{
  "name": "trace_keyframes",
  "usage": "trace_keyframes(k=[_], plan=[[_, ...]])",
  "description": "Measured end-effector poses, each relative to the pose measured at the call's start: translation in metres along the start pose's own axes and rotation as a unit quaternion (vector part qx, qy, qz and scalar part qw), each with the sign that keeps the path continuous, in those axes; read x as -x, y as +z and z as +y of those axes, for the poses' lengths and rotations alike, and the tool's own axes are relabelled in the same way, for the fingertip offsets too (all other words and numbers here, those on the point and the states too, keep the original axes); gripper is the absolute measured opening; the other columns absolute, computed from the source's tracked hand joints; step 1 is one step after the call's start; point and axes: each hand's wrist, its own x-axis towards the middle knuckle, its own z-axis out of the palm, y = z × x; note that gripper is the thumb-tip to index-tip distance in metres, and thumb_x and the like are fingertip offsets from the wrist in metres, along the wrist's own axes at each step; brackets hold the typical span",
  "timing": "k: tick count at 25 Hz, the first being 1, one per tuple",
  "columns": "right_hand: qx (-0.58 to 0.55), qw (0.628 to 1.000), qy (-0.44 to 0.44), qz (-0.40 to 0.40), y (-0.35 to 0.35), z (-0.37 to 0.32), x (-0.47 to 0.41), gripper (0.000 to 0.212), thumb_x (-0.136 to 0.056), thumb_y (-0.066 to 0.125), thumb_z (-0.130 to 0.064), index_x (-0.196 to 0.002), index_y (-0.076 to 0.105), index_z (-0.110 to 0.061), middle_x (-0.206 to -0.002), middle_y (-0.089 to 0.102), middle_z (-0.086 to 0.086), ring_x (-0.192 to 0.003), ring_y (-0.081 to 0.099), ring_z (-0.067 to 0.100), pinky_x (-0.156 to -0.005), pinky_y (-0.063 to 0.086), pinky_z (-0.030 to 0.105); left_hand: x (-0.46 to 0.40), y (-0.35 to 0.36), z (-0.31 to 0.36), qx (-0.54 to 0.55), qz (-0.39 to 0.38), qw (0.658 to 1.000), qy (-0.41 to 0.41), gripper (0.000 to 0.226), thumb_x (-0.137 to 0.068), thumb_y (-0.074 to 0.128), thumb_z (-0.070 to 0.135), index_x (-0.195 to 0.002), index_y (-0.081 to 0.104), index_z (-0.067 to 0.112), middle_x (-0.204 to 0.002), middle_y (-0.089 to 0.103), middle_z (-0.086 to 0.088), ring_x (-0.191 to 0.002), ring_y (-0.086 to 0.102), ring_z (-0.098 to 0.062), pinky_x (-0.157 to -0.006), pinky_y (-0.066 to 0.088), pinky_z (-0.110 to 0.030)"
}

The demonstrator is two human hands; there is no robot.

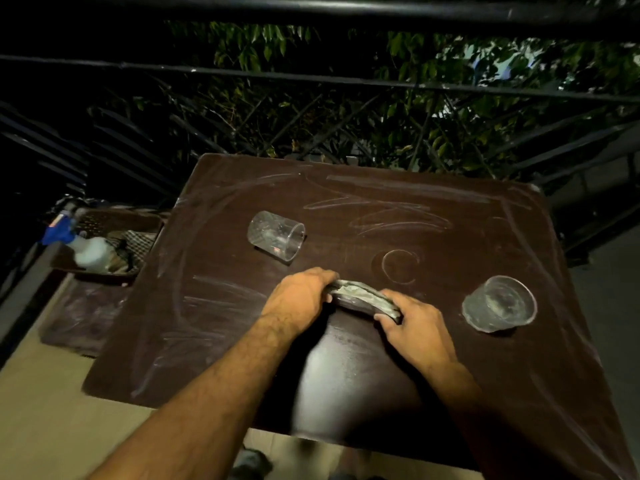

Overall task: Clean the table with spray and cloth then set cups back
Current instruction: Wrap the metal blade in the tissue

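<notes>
Two bare hands meet over the middle of a table, seen from above at night; the left hand (300, 295) curls its fingers over one end of a folded grey cloth (363, 298), thumb tucked beneath it; the right hand (414, 327) pinches the other end, thumb on the near edge and fingers wrapped over the far side; the cloth stretches between them as a flat, slightly arched strip, and whether it touches the table cannot be told.

The dark brown square table (346, 209) shows pale smeared streaks and a faint ring mark just beyond the cloth; a paler patch lies on the near part of the surface between the two forearms.

A clear plastic cup lying on its side (276, 235) rests beyond the left hand, its open mouth turned rightward and toward the viewer, apart from the fingers; a second clear plastic cup standing upright (499, 303) sits to the right of the right hand, near but not touching it.

Off the table's left edge, a white spray bottle with a blue trigger head (80, 244) lies tilted in a brown mesh basket (142, 241), well apart from both hands.

Behind the table run dark metal railing bars (311, 75) with green leaves (433, 109) beyond.
</notes>
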Motion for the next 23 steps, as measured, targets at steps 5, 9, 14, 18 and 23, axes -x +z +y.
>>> trace_keyframes(k=[5,9,14,18,23], plan=[[0.009,0.999,-0.034,0.012,0.033,-0.061,-0.026,0.045,-0.081,0.078,-0.034,-0.125,0.069,-0.032,-0.116,0.074,-0.009,-0.103,0.069,0.014,-0.097,0.050,0.025,0.016,-0.038,-0.066,0.014,0.034,0.999,-0.002,0.041,-0.088,0.055,0.020,-0.128,0.057,0.030,-0.125,0.064,0.006,-0.112,0.061,-0.018,-0.099,0.048,-0.030],[0.008,0.998,-0.063,0.012,0.078,-0.128,-0.041,0.044,-0.077,0.081,-0.030,-0.120,0.072,-0.029,-0.112,0.076,-0.006,-0.100,0.072,0.018,-0.092,0.054,0.028,0.036,-0.077,-0.142,0.001,0.029,0.999,0.019,0.039,-0.090,0.057,0.020,-0.128,0.057,0.026,-0.125,0.063,0.005,-0.112,0.061,-0.019,-0.098,0.048,-0.028],[0.012,0.993,-0.116,-0.001,0.153,-0.237,-0.067,0.043,-0.073,0.077,-0.036,-0.115,0.074,-0.026,-0.107,0.077,-0.004,-0.093,0.074,0.020,-0.081,0.060,0.032,0.068,-0.139,-0.261,-0.031,0.049,0.998,0.009,0.040,-0.090,0.060,0.020,-0.129,0.060,0.021,-0.129,0.063,0.002,-0.117,0.060,-0.019,-0.103,0.045,-0.027],[0.008,0.990,-0.140,-0.017,0.211,-0.317,-0.083,0.043,-0.070,0.077,-0.035,-0.112,0.074,-0.025,-0.101,0.078,-0.003,-0.088,0.074,0.021,-0.073,0.060,0.032,0.099,-0.173,-0.346,-0.025,0.069,0.997,-0.020,0.039,-0.090,0.060,0.023,-0.129,0.060,0.020,-0.128,0.064,0.001,-0.115,0.061,-0.018,-0.103,0.044,-0.025],[0.003,0.986,-0.153,-0.067,0.271,-0.394,-0.096,0.043,-0.077,0.070,-0.037,-0.119,0.071,-0.026,-0.109,0.076,-0.003,-0.097,0.072,0.021,-0.082,0.059,0.035,0.127,-0.197,-0.436,-0.021,0.074,0.994,-0.081,0.040,-0.091,0.057,0.024,-0.131,0.060,0.023,-0.133,0.062,0.002,-0.123,0.056,-0.016,-0.107,0.032,-0.019]])
